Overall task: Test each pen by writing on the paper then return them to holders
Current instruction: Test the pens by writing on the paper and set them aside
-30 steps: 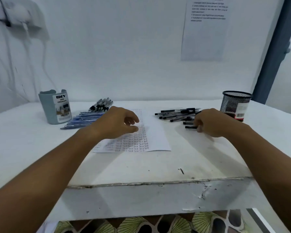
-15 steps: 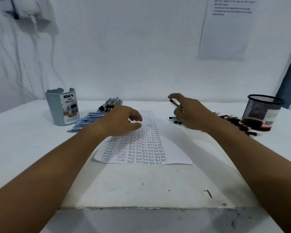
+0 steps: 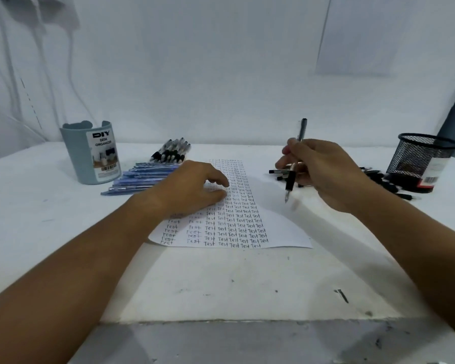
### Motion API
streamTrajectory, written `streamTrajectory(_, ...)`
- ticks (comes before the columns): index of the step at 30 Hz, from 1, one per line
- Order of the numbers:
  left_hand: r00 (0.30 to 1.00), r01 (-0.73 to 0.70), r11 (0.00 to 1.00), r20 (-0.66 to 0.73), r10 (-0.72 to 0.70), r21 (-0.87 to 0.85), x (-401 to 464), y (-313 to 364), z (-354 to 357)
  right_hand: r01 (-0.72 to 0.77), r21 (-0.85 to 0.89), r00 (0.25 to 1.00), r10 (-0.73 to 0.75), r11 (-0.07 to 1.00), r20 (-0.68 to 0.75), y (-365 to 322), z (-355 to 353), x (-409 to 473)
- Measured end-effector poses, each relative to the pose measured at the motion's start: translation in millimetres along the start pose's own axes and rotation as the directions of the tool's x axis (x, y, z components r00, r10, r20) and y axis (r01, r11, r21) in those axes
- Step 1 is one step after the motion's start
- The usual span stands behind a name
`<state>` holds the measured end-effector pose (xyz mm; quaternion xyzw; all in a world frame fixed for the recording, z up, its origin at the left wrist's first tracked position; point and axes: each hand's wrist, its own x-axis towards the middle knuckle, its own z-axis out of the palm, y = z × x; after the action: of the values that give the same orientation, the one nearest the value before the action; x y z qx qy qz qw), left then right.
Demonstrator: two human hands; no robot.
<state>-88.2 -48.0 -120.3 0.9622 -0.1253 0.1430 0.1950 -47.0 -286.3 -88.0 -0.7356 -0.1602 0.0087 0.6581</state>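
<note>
Lying nearest, the paper (image 3: 247, 227) is covered with rows of "Test" and pinned by the left hand (image 3: 192, 191), fingers relaxed and flat on the sheet. Just beyond, the right hand (image 3: 323, 172) pinches the pen (image 3: 294, 164), nib down, above the sheet's right side and off the paper. Risk: the near right corner of the sheet looks lifted; a stroke there could drag or crease it. Free writing room remains only along the right margin. Farther back, blue pens (image 3: 139, 177) lie beside the desk organizer (image 3: 92, 153); black pens (image 3: 389, 179) lie touching the mesh holder (image 3: 423, 158), narrowing the return path.
</note>
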Motion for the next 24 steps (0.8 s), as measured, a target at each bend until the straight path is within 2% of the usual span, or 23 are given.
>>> streamTrajectory(2, 1.000, -0.013, 1.000, 0.015, 0.013, -0.011, -1, 0, 1, -0.013, 0.034, 1.000, 0.012, 0.999, 0.021, -1, 2, -17)
streamTrajectory(6, 0.993, -0.089, 0.996, 0.080, 0.090, -0.008, -3, 7, 5, -0.075, 0.262, 0.985, 0.031, 0.962, 0.168, 5, 11, -54)
streamTrajectory(11, 0.976, -0.111, 0.994, 0.189, 0.105, 0.021, -6, 12, 9, -0.049, 0.122, 0.954, 0.010, 0.991, 0.299, 21, 13, -70)
streamTrajectory(16, 0.968, -0.095, 0.995, 0.231, 0.095, -0.008, -7, 10, 10, 0.027, 0.054, 0.950, -0.043, 0.998, 0.308, 23, 9, -77)
streamTrajectory(24, 0.970, -0.088, 0.996, 0.226, 0.088, -0.010, -8, 11, 11, 0.054, 0.014, 0.955, -0.056, 0.998, 0.293, 21, 11, -80)
